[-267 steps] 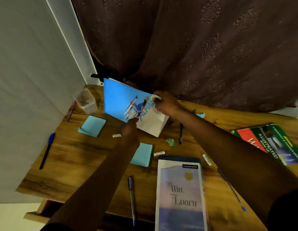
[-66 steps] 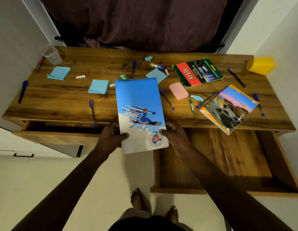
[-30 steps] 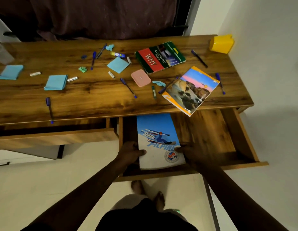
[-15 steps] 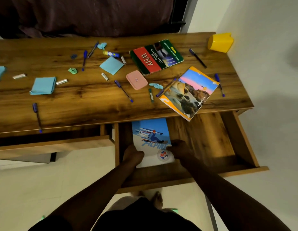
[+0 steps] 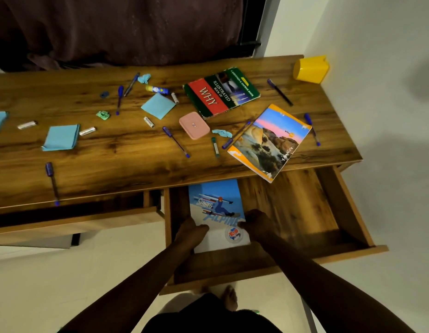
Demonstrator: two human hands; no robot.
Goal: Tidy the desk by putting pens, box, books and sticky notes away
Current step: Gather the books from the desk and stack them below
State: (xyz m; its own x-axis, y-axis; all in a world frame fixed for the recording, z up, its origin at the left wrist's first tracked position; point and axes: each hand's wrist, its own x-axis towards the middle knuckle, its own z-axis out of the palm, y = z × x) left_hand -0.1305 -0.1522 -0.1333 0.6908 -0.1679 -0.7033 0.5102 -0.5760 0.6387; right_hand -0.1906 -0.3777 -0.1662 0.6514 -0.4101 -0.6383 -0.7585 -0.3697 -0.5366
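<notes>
Left part of the desk (image 5: 127,169): a blue sticky pad (image 5: 60,137) lies flat, with a small white tube (image 5: 87,131) touching its right edge. A pen (image 5: 52,180) lies near the front edge, its tip reaching the edge. Below it, the left drawer (image 5: 74,222) stands partly open.

Centre: a second sticky pad (image 5: 158,106) and a pink box (image 5: 194,125) rest on the desk top, a pen between them and the front edge.

Right drawer (image 5: 348,212), pulled well out: a ski book (image 5: 217,212) lies flat against its left side, far end tucked under the desk top. Both arms reach down and forward into this drawer. The left hand (image 5: 190,233) is at the book's near left edge, fingers curled together, thumb lying on the cover. The right hand (image 5: 257,225) is at the near right edge, fingers bent and bunched against the cover's margin. Whether either hand grips the book or merely rests on it cannot be told; the undersides of the fingers are hidden.

Right part of the desk: a green and red book (image 5: 221,92) lies flat behind the box. A landscape book (image 5: 271,140) sits askew, one corner overhanging the open drawer, a pen touching its left edge. A yellow cup (image 5: 310,69) lies on its side at the far right corner, against the wall.
</notes>
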